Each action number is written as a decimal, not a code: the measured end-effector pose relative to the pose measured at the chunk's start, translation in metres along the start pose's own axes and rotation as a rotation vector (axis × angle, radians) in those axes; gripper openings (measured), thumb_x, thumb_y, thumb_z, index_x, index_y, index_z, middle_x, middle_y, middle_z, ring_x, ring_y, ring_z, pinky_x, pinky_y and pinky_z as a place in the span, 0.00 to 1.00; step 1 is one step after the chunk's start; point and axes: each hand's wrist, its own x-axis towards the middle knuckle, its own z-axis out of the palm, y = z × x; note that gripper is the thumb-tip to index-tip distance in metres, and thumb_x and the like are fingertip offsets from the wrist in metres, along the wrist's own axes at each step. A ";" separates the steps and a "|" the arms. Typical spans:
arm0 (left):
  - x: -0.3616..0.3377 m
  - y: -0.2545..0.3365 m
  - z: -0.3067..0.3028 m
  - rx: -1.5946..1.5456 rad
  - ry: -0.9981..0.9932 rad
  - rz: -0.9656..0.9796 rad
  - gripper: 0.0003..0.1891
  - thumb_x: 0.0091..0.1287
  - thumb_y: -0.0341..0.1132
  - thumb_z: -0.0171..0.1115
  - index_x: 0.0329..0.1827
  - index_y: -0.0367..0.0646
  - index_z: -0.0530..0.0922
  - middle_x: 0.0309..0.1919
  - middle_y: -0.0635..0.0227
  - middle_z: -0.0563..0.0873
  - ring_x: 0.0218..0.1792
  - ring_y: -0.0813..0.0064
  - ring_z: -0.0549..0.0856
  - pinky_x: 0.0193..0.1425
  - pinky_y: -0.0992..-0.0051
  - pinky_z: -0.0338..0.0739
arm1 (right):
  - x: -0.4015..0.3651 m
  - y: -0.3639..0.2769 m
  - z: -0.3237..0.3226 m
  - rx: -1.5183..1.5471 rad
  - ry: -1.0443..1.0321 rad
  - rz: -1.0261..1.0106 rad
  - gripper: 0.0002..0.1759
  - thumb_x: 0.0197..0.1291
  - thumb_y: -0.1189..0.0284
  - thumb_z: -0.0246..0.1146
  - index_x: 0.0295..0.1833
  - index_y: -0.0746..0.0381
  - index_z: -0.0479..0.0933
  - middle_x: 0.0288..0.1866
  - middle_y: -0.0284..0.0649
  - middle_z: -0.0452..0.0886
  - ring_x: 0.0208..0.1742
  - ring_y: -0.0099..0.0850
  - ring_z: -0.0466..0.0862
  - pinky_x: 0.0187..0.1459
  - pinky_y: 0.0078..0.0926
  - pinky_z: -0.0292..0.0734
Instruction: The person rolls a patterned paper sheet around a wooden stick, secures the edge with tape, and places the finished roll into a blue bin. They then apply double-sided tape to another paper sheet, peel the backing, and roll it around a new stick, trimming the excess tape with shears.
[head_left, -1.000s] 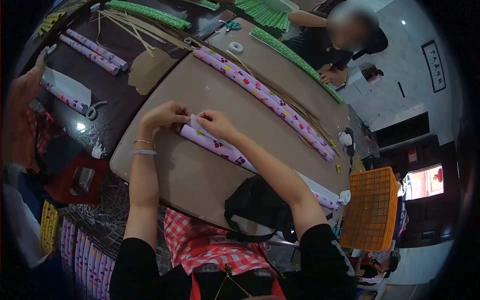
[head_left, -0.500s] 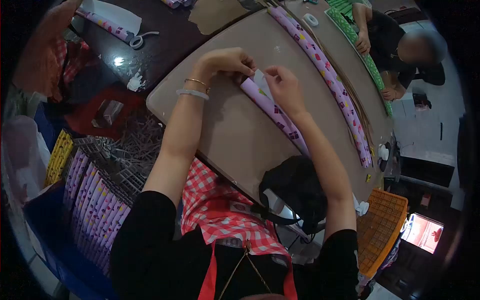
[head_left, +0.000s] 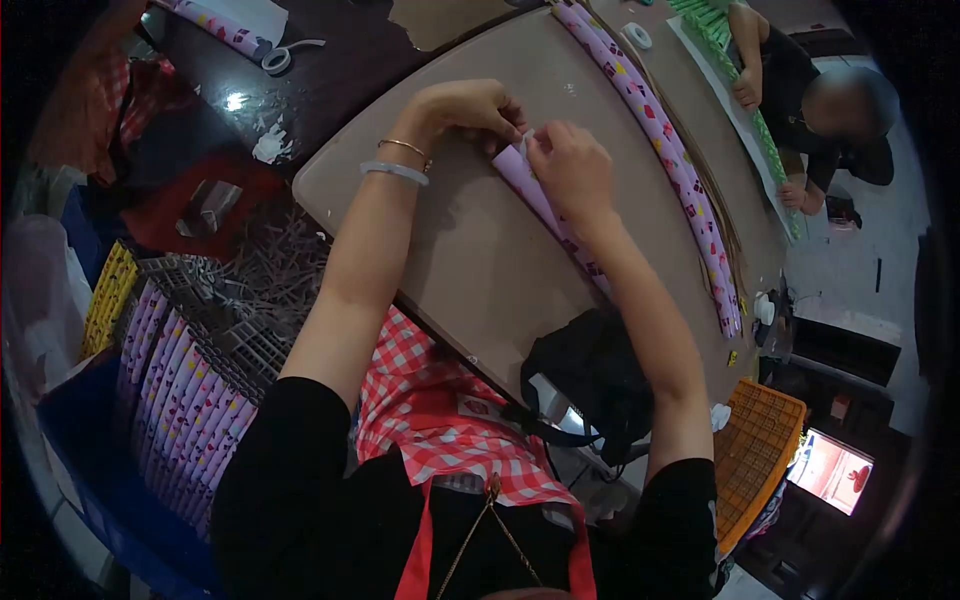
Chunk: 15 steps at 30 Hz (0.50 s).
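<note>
A pink patterned paper roll [head_left: 548, 212] lies on the brown table [head_left: 450, 250], its far end between my two hands. My left hand [head_left: 482, 112] pinches at that end, with a bracelet and a bangle on the wrist. My right hand [head_left: 572, 168] has its fingers closed on a small white strip [head_left: 526, 142] at the roll's end. The strip's far side is hidden by my fingertips. Longer pink patterned rolls [head_left: 660, 150] lie farther right on the table.
A co-worker's hands [head_left: 748, 90] hold green patterned paper [head_left: 765, 150] at the upper right. A white tape roll [head_left: 637, 37] lies near the back. A black bag [head_left: 590, 370] is at the table's near edge. A blue crate [head_left: 95, 490] holds many rolls.
Both hands have come closer together at the roll's end, and less of the white strip shows. The co-worker's green paper has shifted, showing more of its white side.
</note>
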 end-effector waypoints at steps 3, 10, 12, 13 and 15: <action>-0.003 0.005 -0.001 0.060 0.004 -0.026 0.09 0.60 0.36 0.62 0.39 0.41 0.79 0.19 0.73 0.80 0.18 0.87 0.76 0.17 0.85 0.62 | 0.002 -0.003 -0.002 -0.007 -0.044 0.034 0.08 0.53 0.64 0.59 0.29 0.57 0.76 0.29 0.37 0.79 0.33 0.36 0.80 0.34 0.36 0.76; 0.011 -0.012 -0.002 0.056 0.008 -0.028 0.11 0.56 0.39 0.64 0.40 0.45 0.80 0.18 0.72 0.82 0.15 0.87 0.72 0.16 0.84 0.62 | 0.006 -0.011 -0.006 -0.003 -0.113 0.162 0.09 0.52 0.63 0.59 0.30 0.58 0.77 0.31 0.39 0.80 0.36 0.38 0.81 0.36 0.38 0.76; 0.012 -0.013 0.000 0.063 0.036 0.004 0.11 0.56 0.39 0.64 0.40 0.46 0.81 0.18 0.73 0.82 0.14 0.87 0.70 0.16 0.83 0.61 | 0.006 -0.010 -0.005 0.036 -0.131 0.225 0.10 0.52 0.63 0.59 0.30 0.58 0.77 0.32 0.40 0.81 0.37 0.41 0.81 0.37 0.40 0.76; 0.012 -0.013 0.000 0.062 0.037 0.004 0.11 0.56 0.39 0.64 0.40 0.46 0.81 0.18 0.73 0.82 0.14 0.87 0.70 0.16 0.83 0.61 | 0.006 -0.010 -0.006 0.036 -0.132 0.224 0.10 0.52 0.63 0.59 0.30 0.58 0.77 0.32 0.40 0.81 0.37 0.41 0.81 0.37 0.40 0.76; 0.012 -0.011 -0.001 0.078 0.017 -0.007 0.09 0.59 0.35 0.63 0.39 0.41 0.80 0.18 0.74 0.80 0.18 0.87 0.77 0.17 0.85 0.63 | 0.008 -0.011 -0.011 0.098 -0.218 0.327 0.12 0.52 0.61 0.58 0.31 0.58 0.78 0.34 0.41 0.82 0.38 0.42 0.81 0.39 0.41 0.75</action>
